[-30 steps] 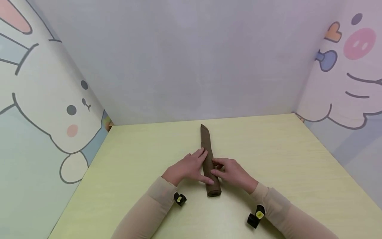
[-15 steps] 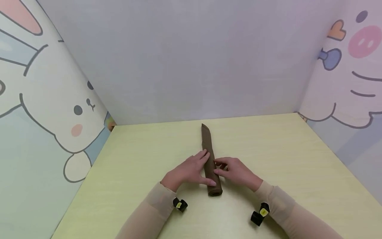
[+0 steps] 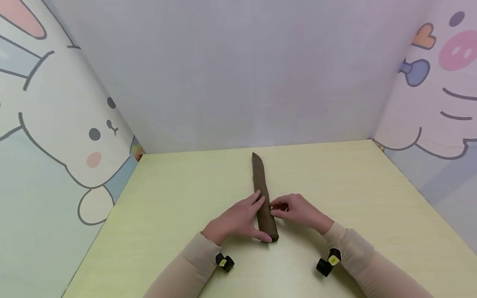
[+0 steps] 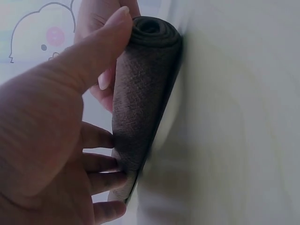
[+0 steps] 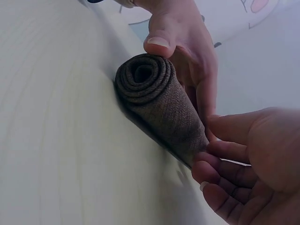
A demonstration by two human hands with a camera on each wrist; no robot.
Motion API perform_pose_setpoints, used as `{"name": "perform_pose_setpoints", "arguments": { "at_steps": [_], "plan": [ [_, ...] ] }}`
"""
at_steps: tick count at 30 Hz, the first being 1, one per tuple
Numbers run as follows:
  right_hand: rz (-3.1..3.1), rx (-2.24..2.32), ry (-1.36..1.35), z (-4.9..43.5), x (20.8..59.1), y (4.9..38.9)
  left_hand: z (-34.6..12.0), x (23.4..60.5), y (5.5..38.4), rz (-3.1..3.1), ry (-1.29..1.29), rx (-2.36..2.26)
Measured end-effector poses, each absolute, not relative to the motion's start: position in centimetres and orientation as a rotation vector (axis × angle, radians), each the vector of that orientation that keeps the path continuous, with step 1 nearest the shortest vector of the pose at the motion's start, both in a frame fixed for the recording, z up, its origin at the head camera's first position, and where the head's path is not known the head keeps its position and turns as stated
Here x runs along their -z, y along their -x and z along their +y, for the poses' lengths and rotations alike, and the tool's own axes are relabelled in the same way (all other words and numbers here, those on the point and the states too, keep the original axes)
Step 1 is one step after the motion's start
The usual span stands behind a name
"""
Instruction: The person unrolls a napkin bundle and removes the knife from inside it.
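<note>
Hands: left hand (image 3: 238,217) spread, fingers nearly straight against the roll, thumb at its near end; right hand (image 3: 299,211) curled at the right side, whether pinching an edge cannot be told.
Brown roll (image 3: 266,221): coiled cloth, lying lengthwise between the hands on the pale surface (image 3: 186,178).
Risk of skew: uneven pressure from the two hands could push the coils sideways; the slanted far end looks most prone.
Risk of loosening: layers might slacken if both hands lift.
Obscured: right fingertips partly hidden in the head view; forearms cut off below.
</note>
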State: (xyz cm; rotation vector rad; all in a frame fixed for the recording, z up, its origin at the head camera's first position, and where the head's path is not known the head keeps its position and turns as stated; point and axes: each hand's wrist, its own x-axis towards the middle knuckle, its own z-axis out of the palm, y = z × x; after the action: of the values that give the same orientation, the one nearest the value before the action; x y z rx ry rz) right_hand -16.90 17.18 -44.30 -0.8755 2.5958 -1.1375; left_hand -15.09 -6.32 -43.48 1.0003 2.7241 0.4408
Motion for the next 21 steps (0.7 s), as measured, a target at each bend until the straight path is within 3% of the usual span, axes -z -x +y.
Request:
{"name": "perform_pose_setpoints", "arguments": {
  "at_steps": [21],
  "plan": [
    [2.576,1.152,0.846,16.64,45.21,16.38,-6.29,43.35,15.30,2.755,-1.086,-0.396]
  ]
}}
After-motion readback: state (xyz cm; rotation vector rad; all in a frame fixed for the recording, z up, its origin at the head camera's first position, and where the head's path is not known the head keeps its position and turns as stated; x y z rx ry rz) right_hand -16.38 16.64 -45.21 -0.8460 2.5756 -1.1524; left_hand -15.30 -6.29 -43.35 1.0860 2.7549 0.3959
